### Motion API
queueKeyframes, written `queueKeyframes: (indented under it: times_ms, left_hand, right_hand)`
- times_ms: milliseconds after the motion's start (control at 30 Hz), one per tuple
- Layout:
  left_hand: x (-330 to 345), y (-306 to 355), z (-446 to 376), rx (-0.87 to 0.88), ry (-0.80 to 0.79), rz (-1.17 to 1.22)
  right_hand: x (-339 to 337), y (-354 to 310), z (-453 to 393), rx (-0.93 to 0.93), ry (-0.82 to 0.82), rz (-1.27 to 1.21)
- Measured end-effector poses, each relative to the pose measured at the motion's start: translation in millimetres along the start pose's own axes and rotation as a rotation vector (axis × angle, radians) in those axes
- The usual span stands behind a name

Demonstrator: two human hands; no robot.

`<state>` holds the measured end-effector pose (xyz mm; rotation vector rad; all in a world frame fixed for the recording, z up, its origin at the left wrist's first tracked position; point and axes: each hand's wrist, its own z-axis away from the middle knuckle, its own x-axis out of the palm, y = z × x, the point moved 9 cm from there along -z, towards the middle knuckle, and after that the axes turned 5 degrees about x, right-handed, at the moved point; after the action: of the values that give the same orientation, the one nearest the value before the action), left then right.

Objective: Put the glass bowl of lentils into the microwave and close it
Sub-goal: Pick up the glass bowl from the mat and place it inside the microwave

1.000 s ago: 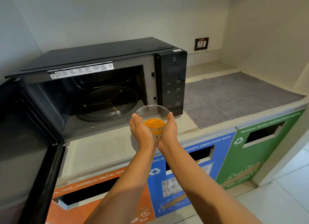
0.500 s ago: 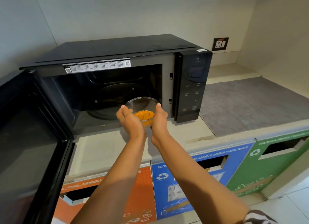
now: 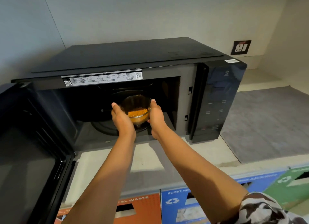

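You are holding the glass bowl (image 3: pixel 136 112) between both hands, your left hand (image 3: pixel 122 121) pressing its left wall and your right hand (image 3: pixel 156 117) its right wall, each grip wrapping the glass with the fingers curling out of sight behind and under it. The orange lentils (image 3: pixel 138 111) are lying in a low heap at the bottom. The bowl is sitting inside the mouth of the black microwave (image 3: pixel 127 59), over the front part of the round turntable (image 3: pixel 103 128); whether it is touching the plate, you cannot tell. The door (image 3: pixel 25 156) is standing wide open on the left. The microwave is resting on the pale surface (image 3: pixel 150 158), with a grey mat (image 3: pixel 267 123) lying just to its right.
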<state>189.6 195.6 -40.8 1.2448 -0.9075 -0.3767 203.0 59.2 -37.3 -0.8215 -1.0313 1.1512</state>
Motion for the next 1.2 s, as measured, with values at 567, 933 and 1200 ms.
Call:
queueKeyframes:
  times_ms: [567,933,1200]
  left_hand:
    - [2.4,-13.3,-67.1,-0.053,0.007,0.153]
    - [-13.2,-14.2,-84.5,0.051,-0.041,0.054]
    - [-10.4,-13.5,-89.2,0.001,-0.072,-0.015]
  right_hand:
    - [34.3,-2.9,-54.6,-0.009,-0.052,-0.002]
    - [42.3,1.0,-62.0,-0.052,-0.104,-0.092]
    - [46.2,5.0,-71.3,-0.078,-0.091,-0.006]
